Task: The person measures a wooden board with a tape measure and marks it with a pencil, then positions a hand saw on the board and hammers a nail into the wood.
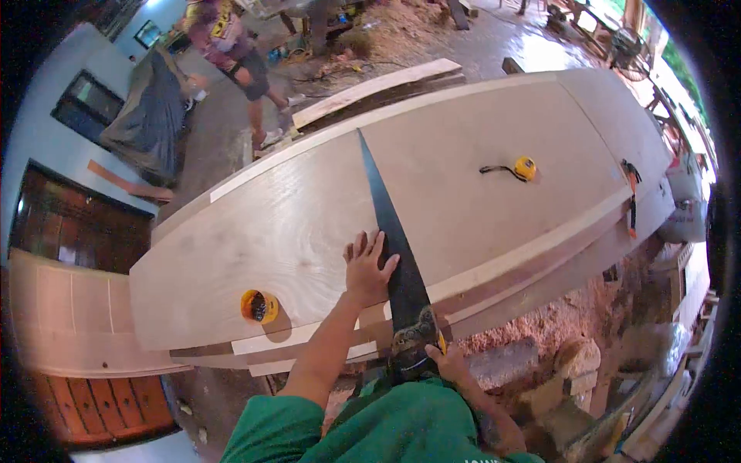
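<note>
A long dark handsaw (400, 255) lies across the pale plywood panel (309, 208), wide near my body and narrowing to a point at the far edge. Left of the blade, my left hand (369, 270) rests flat on the plywood with fingers spread, the fingertips and thumb right at the blade. My right hand (449, 363) is closed at the near end of the saw, where a bit of yellow shows by the thumb. Most of its grip is hidden.
An open yellow cup (259, 306) with dark contents stands at the panel's left. A yellow tape measure (525, 169) lies right of centre, and an orange-and-black clamp-like tool (633, 197) at the right edge. Behind the panel, a person (231, 58) walks past boards (378, 92).
</note>
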Tool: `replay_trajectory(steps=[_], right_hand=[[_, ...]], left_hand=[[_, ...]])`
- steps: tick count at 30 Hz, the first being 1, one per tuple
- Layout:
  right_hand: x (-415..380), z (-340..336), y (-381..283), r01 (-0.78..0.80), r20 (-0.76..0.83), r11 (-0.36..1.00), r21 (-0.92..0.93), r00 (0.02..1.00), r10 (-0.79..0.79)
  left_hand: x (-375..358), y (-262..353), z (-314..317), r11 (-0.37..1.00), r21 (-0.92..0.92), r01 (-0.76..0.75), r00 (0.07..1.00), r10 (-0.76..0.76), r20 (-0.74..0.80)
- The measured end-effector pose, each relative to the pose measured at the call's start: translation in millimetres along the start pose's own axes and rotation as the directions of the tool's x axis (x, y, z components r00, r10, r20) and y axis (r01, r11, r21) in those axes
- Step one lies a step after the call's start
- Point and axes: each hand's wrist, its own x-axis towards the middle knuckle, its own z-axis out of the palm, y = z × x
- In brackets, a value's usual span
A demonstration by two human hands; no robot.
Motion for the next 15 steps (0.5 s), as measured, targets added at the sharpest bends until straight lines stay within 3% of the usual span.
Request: replay_trajectory(steps=[3, 7, 9, 13, 15], right_hand=[[6.9, 8.8, 30.7, -0.016, 0.044, 0.998, -0.067, 0.999, 0.019], [-4.1, -13.1, -24.5, -0.048, 0.058, 0.998, -0.047, 0.997, 0.051], [-1.5, -4.8, -10.9, 0.051, -0.006, 0.998, 0.04, 0.999, -0.051], [6.2, 3.2, 12.6, 0.168, -0.011, 0.985, -0.04, 0.986, -0.169], [4.9, 0.3, 9.2, -0.014, 0.076, 0.989, -0.151, 0.997, 0.026]], left_hand=[[-1.1, -5.0, 5.0, 1.0, 0.024, -0.013, 1.0, 0.013, -0.014], [-0.2, -1.9, 1.0, 0.999, 0.034, -0.001, 1.0, 0.002, -0.02], [-1.0, -2.1, 1.4, 0.999, 0.048, -0.002, 1.0, 0.002, -0.011], [0.7, -0.8, -1.8, 1.0, -0.012, -0.004, 0.999, 0.005, 0.038], [-0.1, 1.0, 0.9, 0.999, -0.034, 0.004, 1.0, -0.003, 0.029]])
